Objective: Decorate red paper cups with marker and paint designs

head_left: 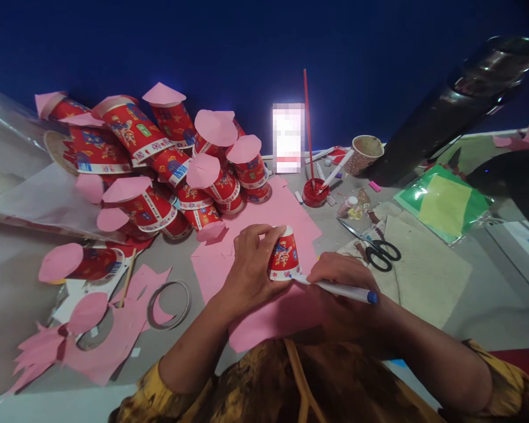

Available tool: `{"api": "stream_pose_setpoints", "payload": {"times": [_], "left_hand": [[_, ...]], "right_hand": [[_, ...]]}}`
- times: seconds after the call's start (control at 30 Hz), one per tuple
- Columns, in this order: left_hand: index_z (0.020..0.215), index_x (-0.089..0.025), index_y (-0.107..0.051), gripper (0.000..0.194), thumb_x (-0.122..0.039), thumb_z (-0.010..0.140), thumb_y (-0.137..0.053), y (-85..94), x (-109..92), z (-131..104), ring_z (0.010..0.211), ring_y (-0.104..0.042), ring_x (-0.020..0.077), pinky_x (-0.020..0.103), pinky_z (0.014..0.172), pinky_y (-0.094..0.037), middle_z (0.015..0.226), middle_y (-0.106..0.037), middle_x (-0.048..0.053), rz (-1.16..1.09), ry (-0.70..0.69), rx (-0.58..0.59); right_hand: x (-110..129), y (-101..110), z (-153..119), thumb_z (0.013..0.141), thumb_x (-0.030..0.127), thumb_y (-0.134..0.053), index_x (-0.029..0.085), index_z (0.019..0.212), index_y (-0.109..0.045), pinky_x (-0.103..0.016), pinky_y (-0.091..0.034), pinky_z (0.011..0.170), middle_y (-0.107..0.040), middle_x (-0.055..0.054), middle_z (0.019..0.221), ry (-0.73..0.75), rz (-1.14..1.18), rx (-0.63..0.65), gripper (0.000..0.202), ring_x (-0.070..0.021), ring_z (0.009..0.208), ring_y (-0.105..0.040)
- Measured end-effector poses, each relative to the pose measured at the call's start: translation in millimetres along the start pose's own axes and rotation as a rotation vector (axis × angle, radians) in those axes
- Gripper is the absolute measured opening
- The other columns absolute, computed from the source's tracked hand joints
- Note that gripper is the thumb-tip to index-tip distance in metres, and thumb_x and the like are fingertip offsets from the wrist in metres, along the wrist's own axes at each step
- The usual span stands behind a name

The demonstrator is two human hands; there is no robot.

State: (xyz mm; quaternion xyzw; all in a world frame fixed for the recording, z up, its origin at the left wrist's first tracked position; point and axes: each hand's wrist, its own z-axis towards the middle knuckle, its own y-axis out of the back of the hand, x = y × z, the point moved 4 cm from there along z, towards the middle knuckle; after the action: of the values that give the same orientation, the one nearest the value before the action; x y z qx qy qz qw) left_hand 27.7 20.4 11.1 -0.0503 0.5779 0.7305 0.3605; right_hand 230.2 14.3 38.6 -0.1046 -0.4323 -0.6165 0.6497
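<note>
My left hand is wrapped round a red printed paper cup, which stands upside down on pink paper. Its white rim band carries small coloured flowers. In my right hand is a white marker pen with a blue end. The pen's tip touches or nearly touches the cup's rim at its lower right. Part of the cup's left side is hidden behind my left fingers.
Red cups with pink paper cones are heaped at left. Nearby lie a tape roll and pink scraps. Black-handled scissors, a red paint pot and a patterned cup sit at right. A lit screen stands behind.
</note>
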Motion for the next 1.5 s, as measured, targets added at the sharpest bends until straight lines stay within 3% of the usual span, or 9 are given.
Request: {"api": "stream_pose_setpoints", "payload": {"times": [0.7,0.93,1.03,1.17,1.27,1.37,1.5], "left_hand": [[0.16,-0.025,-0.04,0.093,-0.035,0.08,-0.087,-1.3,-1,-1,0.132,-0.052,0.0383,0.052,0.109,-0.044,0.142,-0.051,0.017,0.016,-0.022,0.01],[0.159,-0.027,-0.041,0.089,-0.039,0.082,-0.086,-1.9,-1,0,0.13,-0.053,0.0376,0.054,0.109,-0.045,0.14,-0.053,0.016,0.004,-0.011,-0.01],[0.16,-0.027,-0.04,0.089,-0.039,0.084,-0.086,-1.7,-1,0,0.132,-0.052,0.0373,0.055,0.111,-0.045,0.141,-0.052,0.016,-0.027,0.003,-0.003],[0.161,-0.03,-0.038,0.092,-0.042,0.084,-0.087,0.2,0,0,0.134,-0.052,0.0371,0.056,0.113,-0.045,0.144,-0.051,0.015,-0.114,0.01,-0.005],[0.161,-0.031,-0.037,0.092,-0.045,0.084,-0.087,1.9,-1,2,0.135,-0.053,0.0368,0.057,0.114,-0.045,0.146,-0.053,0.015,-0.18,-0.01,0.01],[0.16,-0.032,-0.039,0.093,-0.048,0.083,-0.089,3.8,-4,3,0.137,-0.054,0.0373,0.057,0.115,-0.045,0.147,-0.055,0.015,-0.204,-0.03,0.022],[0.159,-0.031,-0.04,0.093,-0.049,0.082,-0.09,8.8,-11,5,0.135,-0.055,0.0372,0.057,0.114,-0.048,0.146,-0.056,0.015,-0.199,-0.034,0.036]], "right_hand": [[-4,-5,-2,0.096,0.013,-0.066,0.024,0.092,-0.069,-0.027,-0.055,0.063,-0.076,-0.001,0.075,-0.017,-0.034,0.043,0.012,-0.0153,0.065,-0.071],[-3,7,2,0.099,0.016,-0.062,0.023,0.088,-0.07,-0.029,-0.061,0.067,-0.078,-0.002,0.074,-0.056,-0.164,-0.006,0.015,-0.0178,0.066,-0.076],[-6,9,1,0.101,0.017,-0.061,0.024,0.096,-0.074,-0.03,-0.063,0.069,-0.083,-0.003,0.082,-0.067,-0.272,-0.047,0.016,-0.019,0.07,-0.079],[-11,7,-2,0.106,0.021,-0.062,0.025,0.123,-0.073,-0.034,-0.065,0.079,-0.086,-0.005,0.099,0.005,-0.308,-0.091,0.02,-0.0227,0.084,-0.082],[-17,5,-2,0.105,0.046,-0.07,0.022,0.146,-0.062,-0.042,-0.064,0.088,-0.084,-0.013,0.118,0.015,-0.295,-0.019,0.047,-0.0299,0.101,-0.081],[-27,3,-1,0.094,0.075,-0.072,0.021,0.156,-0.055,-0.046,-0.064,0.089,-0.079,-0.018,0.13,-0.076,-0.319,0.111,0.084,-0.0344,0.106,-0.078],[-39,3,-1,0.085,0.079,-0.078,0.023,0.159,-0.052,-0.05,-0.062,0.098,-0.074,-0.018,0.142,-0.178,-0.29,0.213,0.096,-0.0376,0.118,-0.073]]}}
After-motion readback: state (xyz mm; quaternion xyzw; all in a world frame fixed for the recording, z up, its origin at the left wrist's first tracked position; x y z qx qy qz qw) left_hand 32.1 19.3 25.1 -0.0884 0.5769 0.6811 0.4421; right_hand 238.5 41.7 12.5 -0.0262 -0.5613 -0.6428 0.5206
